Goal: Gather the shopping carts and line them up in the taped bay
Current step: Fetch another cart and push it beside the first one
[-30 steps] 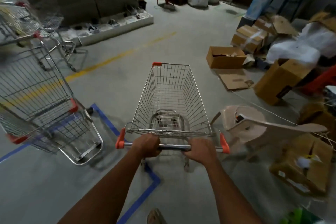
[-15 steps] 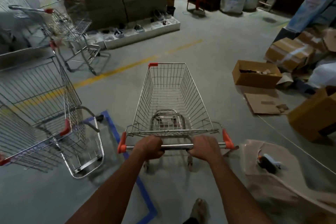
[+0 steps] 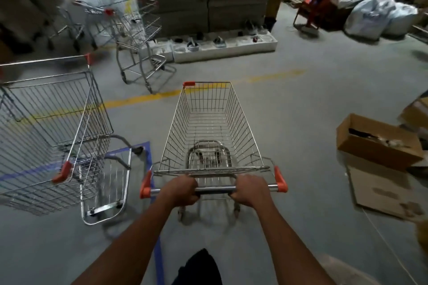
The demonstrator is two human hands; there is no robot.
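Observation:
An empty wire shopping cart (image 3: 208,127) with orange corner caps stands straight ahead of me. My left hand (image 3: 179,190) and my right hand (image 3: 251,190) both grip its metal handle bar (image 3: 215,189). Blue floor tape (image 3: 148,157) marks the bay's corner just left of this cart and runs back past my feet. A second cart (image 3: 53,127) sits at the left over the tape. Two more carts (image 3: 136,37) stand farther back on the left, blurred.
A yellow floor line (image 3: 143,98) crosses ahead. An open cardboard box (image 3: 377,143) and flattened cardboard (image 3: 384,190) lie at the right. A long white tray of small items (image 3: 227,46), a red chair (image 3: 317,4) and white sacks (image 3: 375,14) line the back.
The cart and I have swung to the left. The box pile and the plastic chair at the right have slid out of view, and the far carts have come into view.

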